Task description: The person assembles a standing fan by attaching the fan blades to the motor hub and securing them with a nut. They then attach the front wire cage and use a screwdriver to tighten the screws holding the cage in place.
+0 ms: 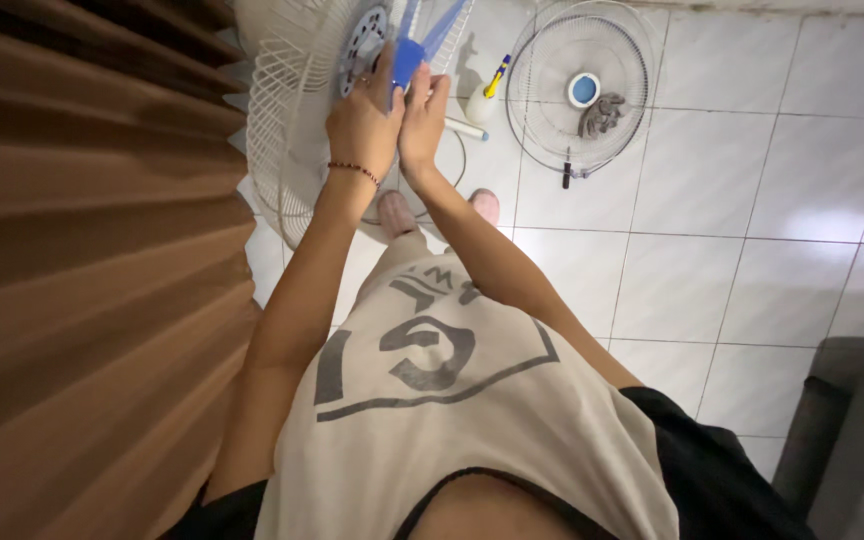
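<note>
A standing fan with a white wire rear guard (287, 120) stands in front of me, its front grille off. A blue fan blade hub (408, 58) with translucent blue blades (442, 25) sits at its centre. My left hand (362, 125), with a bead bracelet on the wrist, presses against the hub from the left. My right hand (422, 115) grips the hub from the right, fingers curled around its blue cap. Both hands touch each other.
The detached front grille (579, 90) lies flat on the white tiled floor (732, 250), a grey cloth (602, 115) on it. A white bottle with a yellow-blue tip (482, 100) stands nearby. Brown curtain (82, 250) hangs at left; a dark seat (852, 430) at lower right.
</note>
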